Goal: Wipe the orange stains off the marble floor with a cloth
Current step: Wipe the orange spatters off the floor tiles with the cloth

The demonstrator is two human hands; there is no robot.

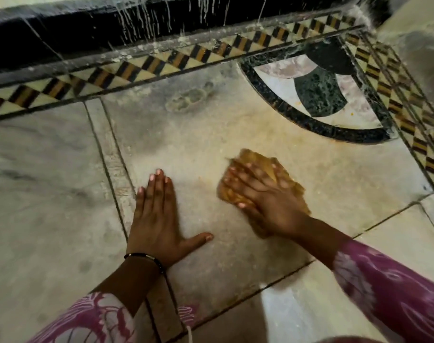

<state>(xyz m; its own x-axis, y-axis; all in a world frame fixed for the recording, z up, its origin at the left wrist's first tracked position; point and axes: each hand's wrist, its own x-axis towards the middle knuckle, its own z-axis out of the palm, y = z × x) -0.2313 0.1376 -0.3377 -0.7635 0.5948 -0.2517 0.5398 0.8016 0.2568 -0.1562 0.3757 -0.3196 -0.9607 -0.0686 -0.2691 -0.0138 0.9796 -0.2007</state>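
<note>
My right hand [265, 196] presses flat on an orange-stained cloth [255, 160] on the marble floor [50, 169]; the hand is blurred. The cloth is crumpled and mostly hidden under the palm and fingers. My left hand [159, 216] lies flat on the floor to the left of the cloth, fingers together, thumb out, holding nothing. A faint orange haze [235, 129] tints the marble around and beyond the cloth, up to the curved inlay.
A black-rimmed curved inlay [317, 95] of green, white and pink stone fills the far right. A checkered yellow-and-black border [161, 60] runs along the back and right. Behind it rises a dark step [87, 28] with white drips. Dusty footprints [188, 97] mark the far floor.
</note>
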